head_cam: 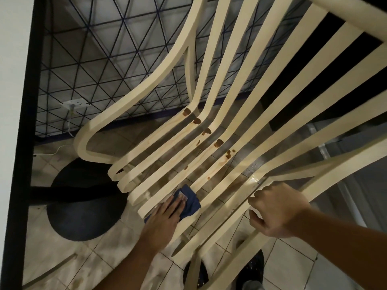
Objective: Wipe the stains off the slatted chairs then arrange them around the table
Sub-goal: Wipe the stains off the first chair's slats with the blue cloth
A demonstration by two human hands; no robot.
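Note:
A cream slatted chair [251, 105] fills the view, seen from above its seat. Brown stains [206, 131] dot the slats where seat meets backrest, with smaller drops lower down. My left hand [165, 216] lies flat with straight fingers on a dark blue cloth [191, 203], pressing it onto the front seat slats. My right hand [276, 210] grips the chair's right side rail, fingers curled round it.
A round black table base [83, 206] stands on the tiled floor at left. Behind the chair is a wall with dark triangle lines [104, 59], a socket and a white cable. A black vertical edge [21, 143] runs down the left.

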